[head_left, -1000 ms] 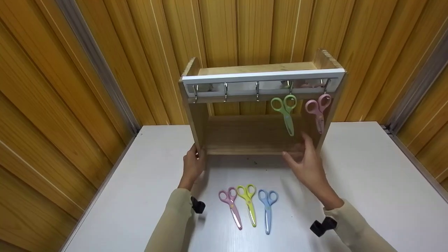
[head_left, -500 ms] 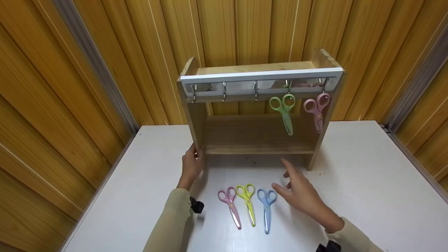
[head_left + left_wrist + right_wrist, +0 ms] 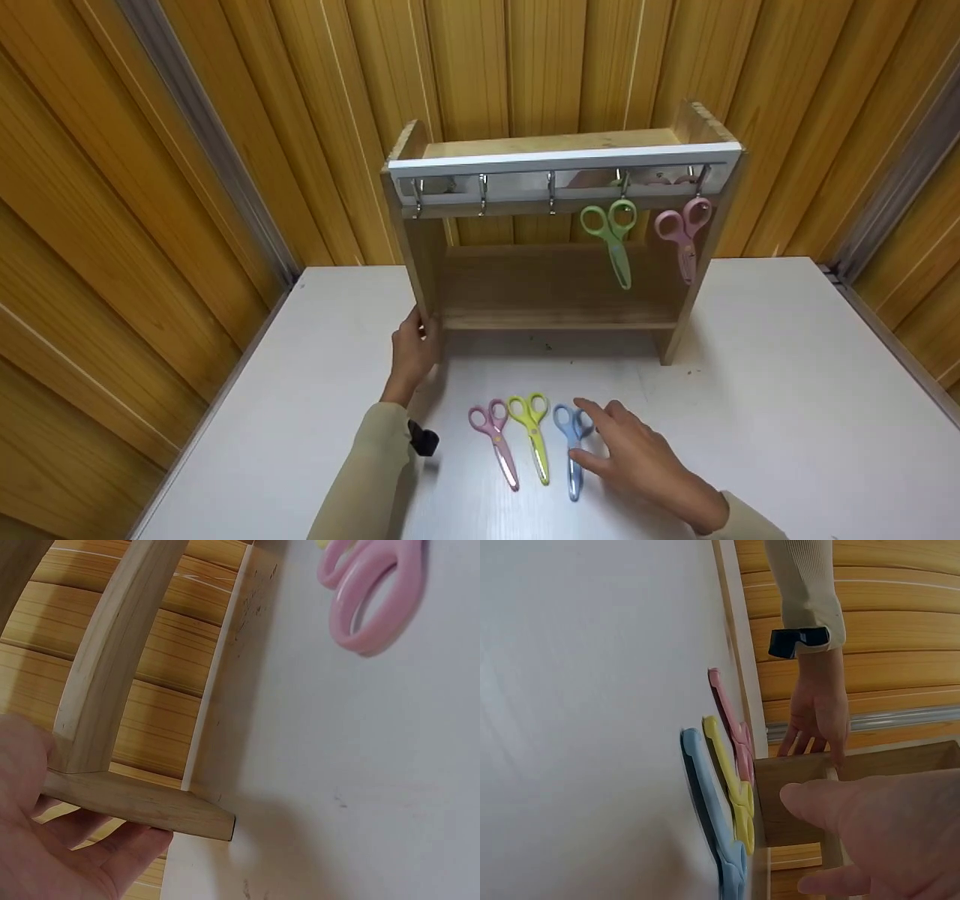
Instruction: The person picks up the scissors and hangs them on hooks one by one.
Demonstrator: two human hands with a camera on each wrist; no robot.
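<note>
Blue scissors (image 3: pixel 574 450), yellow-green scissors (image 3: pixel 535 439) and pink scissors (image 3: pixel 499 444) lie side by side on the white table. My right hand (image 3: pixel 641 457) hovers over the blue pair, thumb and fingers apart, holding nothing. My left hand (image 3: pixel 412 352) grips the lower left side panel of the wooden rack (image 3: pixel 555 327); in the left wrist view its fingers lie behind the panel (image 3: pixel 142 802). Green scissors (image 3: pixel 615 238) and another pink pair (image 3: pixel 684 236) hang from the two rightmost hooks of the rack's rail; the other hooks hold nothing.
Wood-patterned walls (image 3: pixel 469 75) stand behind and at both sides of the white table (image 3: pixel 787 375). Small dark specks lie below the rack's shelf and near its right foot.
My right hand has left the rack's lower right side, moving down and toward me to the blue scissors. My left hand stays at the left panel.
</note>
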